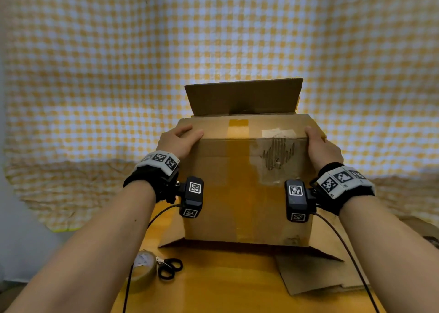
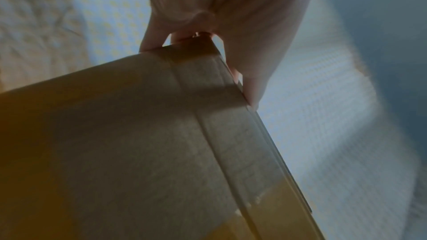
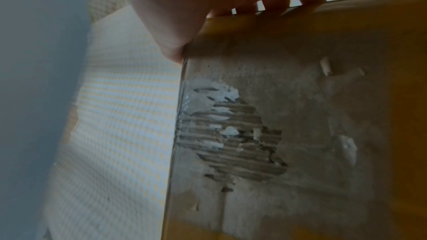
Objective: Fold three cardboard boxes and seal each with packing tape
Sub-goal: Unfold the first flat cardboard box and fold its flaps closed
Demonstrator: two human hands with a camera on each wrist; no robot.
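Both hands, left [image 1: 180, 141] and right [image 1: 320, 146], grip the box [image 1: 247, 182] between them; it's taped underneath, far flap [image 1: 242, 96] up, top unsealed.

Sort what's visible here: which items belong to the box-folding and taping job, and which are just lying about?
Job items:
cardboard box, gripped by left hand and right hand
packing tape roll
scissors
flat cardboard, partly under the box

Lying about:
checked cloth
wooden table
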